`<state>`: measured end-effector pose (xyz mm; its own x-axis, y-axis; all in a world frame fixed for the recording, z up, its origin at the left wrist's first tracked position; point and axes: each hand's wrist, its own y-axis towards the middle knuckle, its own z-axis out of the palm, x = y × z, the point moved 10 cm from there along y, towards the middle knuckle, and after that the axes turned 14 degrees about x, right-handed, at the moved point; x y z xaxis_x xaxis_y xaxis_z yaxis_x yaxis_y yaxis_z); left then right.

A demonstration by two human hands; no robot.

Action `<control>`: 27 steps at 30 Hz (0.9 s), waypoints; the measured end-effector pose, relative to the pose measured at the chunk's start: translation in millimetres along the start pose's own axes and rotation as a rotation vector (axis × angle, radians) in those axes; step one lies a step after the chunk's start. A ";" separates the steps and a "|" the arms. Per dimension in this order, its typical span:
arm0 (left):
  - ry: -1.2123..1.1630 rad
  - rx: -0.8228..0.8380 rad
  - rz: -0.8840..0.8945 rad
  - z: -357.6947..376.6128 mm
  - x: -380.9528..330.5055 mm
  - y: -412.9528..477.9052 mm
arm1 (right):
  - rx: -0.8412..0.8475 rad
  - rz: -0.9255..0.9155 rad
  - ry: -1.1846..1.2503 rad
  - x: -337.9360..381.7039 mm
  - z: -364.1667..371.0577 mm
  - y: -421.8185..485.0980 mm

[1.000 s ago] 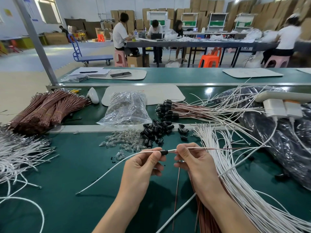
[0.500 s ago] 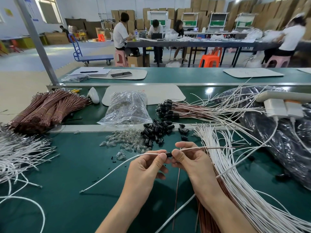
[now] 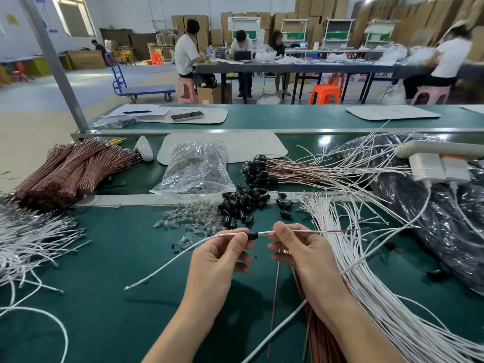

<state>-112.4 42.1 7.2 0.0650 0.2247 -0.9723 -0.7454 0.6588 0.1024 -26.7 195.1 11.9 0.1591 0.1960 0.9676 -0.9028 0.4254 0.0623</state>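
My left hand point(image 3: 220, 260) pinches a white wire point(image 3: 167, 263) just left of a small black cap point(image 3: 252, 235) threaded on it. The wire's loose end trails down-left onto the green table point(image 3: 104, 310). My right hand point(image 3: 301, 254) pinches the wires right of the cap, where a white and a brown strand point(image 3: 340, 231) run off to the right. Both hands hover above the table, about a cap's length apart. A brown wire point(image 3: 275, 297) hangs down below my right hand.
A pile of black caps point(image 3: 243, 201), clear bulbs point(image 3: 193, 218) and a clear bag point(image 3: 196, 169) lie beyond my hands. White wires point(image 3: 379, 297) fan out at right, more at left point(image 3: 31, 237). Brown wire bundles point(image 3: 70, 171), finished capped wires point(image 3: 288, 170), a black bag point(image 3: 432, 218), chargers point(image 3: 437, 170).
The black cap is exposed between my fingertips again after my hands closed together over it half a second ago; my right hand has slid slightly right along the wires.
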 end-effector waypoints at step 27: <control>-0.215 -0.158 -0.048 -38.7 -0.4 1.0 | -0.255 -0.157 0.388 29.9 -89.3 -8.3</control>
<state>-138.8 14.9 -0.4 0.2292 0.3546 -0.9065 -0.8314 0.5556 0.0071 21.2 276.4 18.4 0.4667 0.4060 0.7857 -0.7369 0.6697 0.0916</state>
